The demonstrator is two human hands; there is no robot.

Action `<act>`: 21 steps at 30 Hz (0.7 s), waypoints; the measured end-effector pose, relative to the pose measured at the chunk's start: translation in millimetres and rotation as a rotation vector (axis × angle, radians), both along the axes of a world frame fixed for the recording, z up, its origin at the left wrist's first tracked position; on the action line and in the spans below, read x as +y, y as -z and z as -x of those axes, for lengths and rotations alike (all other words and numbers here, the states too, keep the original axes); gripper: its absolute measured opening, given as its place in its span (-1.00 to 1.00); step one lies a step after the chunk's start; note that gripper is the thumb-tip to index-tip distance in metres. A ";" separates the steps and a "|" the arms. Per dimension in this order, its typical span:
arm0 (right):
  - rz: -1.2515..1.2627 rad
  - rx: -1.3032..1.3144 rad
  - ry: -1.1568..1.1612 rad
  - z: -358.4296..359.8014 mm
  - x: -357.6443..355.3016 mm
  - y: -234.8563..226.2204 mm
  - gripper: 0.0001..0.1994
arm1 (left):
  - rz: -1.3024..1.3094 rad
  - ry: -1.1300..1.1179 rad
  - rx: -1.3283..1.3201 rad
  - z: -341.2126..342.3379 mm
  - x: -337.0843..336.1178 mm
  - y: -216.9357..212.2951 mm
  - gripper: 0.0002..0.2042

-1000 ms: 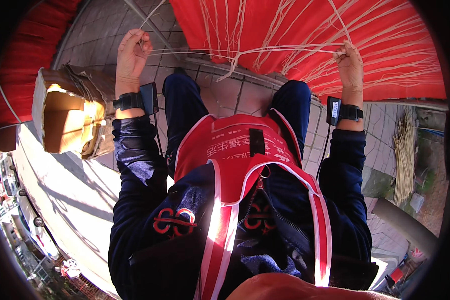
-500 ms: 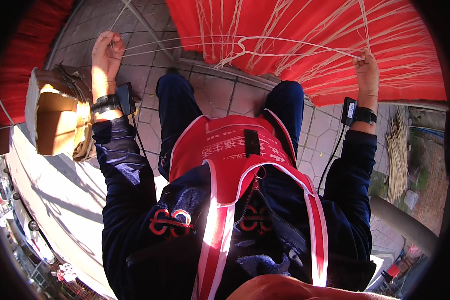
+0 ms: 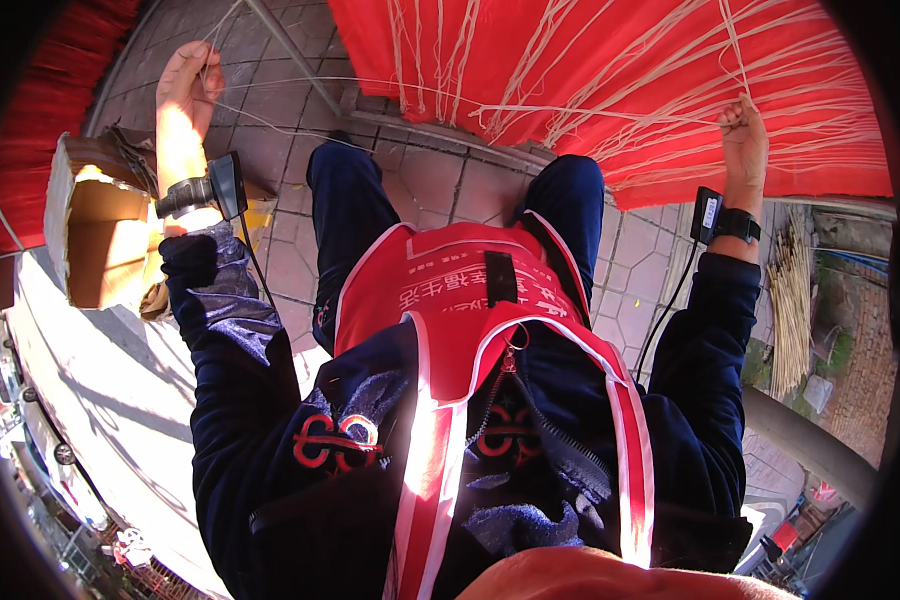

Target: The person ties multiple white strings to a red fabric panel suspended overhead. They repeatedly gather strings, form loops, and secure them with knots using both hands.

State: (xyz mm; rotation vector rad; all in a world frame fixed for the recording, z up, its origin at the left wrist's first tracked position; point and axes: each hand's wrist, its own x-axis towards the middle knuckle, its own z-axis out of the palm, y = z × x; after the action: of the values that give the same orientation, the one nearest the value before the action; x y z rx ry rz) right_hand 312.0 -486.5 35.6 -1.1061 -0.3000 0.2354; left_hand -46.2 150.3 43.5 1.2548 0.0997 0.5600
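My left hand [image 3: 189, 76], raised at the upper left, has its fingers closed on thin white string. At the upper right, my right hand [image 3: 743, 128] pinches the other side of the string. Between the two hands the white string [image 3: 590, 111] runs across in long strands, one taut and one sagging. More strands rise from each hand past the top edge. Behind the right-hand part hangs a red cloth [image 3: 670, 165] with many pale loose threads [image 3: 530, 70] spread over it.
A cardboard box [image 3: 110, 235] stands open below my left forearm. Another red cloth [image 3: 30, 120] hangs at the far left. A metal frame bar [image 3: 295, 55] slants across the paved floor [image 3: 438, 185]. At the right lies a bundle of thin sticks [image 3: 790, 320].
My left hand has moved up and to the left, my right hand slightly right. The strands between them have drawn out, and the lower one now sags on the left.
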 end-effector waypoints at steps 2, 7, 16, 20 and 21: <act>0.051 0.001 0.115 4.0 3.5 0.6 -0.82 | -0.023 0.008 0.020 0.9 0.5 2.4 -0.87; 0.144 -0.047 0.067 28.2 22.7 6.0 -0.84 | -0.073 0.116 0.209 -3.9 -8.0 15.6 -0.82; 0.342 -0.178 0.348 30.0 22.6 -7.7 -0.89 | -0.525 0.086 0.529 -12.2 -29.0 20.6 -0.84; 0.345 -0.318 0.360 25.3 9.3 -17.0 -0.87 | -0.609 -0.035 0.524 -11.7 -8.9 10.4 -0.80; 0.318 -0.331 0.368 24.5 7.5 -20.2 -0.87 | -0.564 -0.068 0.465 -10.3 -1.2 5.6 -0.83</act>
State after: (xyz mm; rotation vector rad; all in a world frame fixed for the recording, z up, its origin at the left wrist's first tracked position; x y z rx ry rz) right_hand 287.5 -479.0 55.8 -1.4935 -0.3534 -0.2393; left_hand -35.9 149.1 37.9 1.9251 0.3949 0.3510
